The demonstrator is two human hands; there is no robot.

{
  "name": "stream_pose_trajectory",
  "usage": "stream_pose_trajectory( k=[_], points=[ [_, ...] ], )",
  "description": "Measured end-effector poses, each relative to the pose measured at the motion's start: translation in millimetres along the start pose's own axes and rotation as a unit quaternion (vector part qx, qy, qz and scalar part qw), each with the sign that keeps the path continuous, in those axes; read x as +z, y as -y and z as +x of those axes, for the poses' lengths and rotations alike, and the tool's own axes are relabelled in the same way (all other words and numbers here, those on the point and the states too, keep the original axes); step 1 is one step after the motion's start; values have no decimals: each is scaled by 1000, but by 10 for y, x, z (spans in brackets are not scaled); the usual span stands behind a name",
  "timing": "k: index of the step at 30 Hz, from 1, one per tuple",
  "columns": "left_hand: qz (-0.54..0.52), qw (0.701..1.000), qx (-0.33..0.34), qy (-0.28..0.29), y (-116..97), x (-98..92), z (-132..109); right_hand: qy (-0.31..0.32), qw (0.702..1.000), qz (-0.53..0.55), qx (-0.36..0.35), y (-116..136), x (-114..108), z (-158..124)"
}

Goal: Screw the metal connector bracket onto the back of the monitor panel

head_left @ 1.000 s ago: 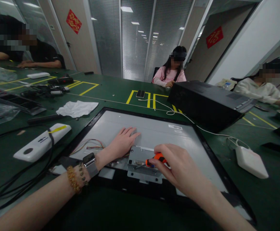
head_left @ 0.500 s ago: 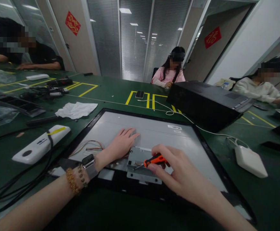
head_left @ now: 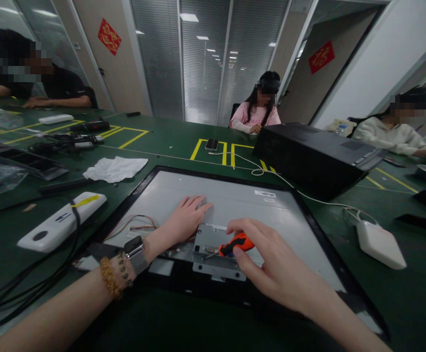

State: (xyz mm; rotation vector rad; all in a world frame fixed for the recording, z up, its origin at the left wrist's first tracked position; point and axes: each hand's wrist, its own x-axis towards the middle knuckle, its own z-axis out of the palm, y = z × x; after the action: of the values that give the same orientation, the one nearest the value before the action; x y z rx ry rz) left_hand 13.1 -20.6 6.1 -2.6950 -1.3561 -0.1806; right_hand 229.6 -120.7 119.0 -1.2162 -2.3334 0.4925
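Note:
A flat display panel (head_left: 279,215) lies back side up on the table, grey metal inside a black frame. My left hand (head_left: 183,220) rests flat on it with the fingers stretched out. In my right hand (head_left: 267,259) is a screwdriver (head_left: 235,244) with an orange and black handle, gripped between thumb and fingers. Its thin shaft points left, to the metal bracket (head_left: 205,234) near the panel's front edge; whether the tip sits on a screw cannot be made out. Thin coloured wires (head_left: 136,222) lie beside my left wrist.
To the left are a white device (head_left: 62,220) with black cables and a crumpled tissue (head_left: 116,168). A big black case (head_left: 308,156) stands behind on the right, near a white power bank (head_left: 379,244) and a phone (head_left: 212,144). Several people sit around the green table.
The fingers of my right hand have shifted slightly on the screwdriver handle, and its handle appears turned. My left hand stays in place on the panel.

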Motion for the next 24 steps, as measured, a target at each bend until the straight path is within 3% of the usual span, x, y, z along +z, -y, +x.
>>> stream_pose_trajectory(
  k=[6, 12, 24],
  points=[
    [-5, 1000, 1, -4, 13, 23, 4, 8, 999, -32, 15, -100, 33, 23],
    [2, 1000, -2, 3, 0, -6, 10, 7, 1000, 0, 26, -42, 5, 7],
    [-2, 1000, 1, -8, 11, 28, 1, -10, 999, -38, -5, -98, 49, 34]
  ],
)
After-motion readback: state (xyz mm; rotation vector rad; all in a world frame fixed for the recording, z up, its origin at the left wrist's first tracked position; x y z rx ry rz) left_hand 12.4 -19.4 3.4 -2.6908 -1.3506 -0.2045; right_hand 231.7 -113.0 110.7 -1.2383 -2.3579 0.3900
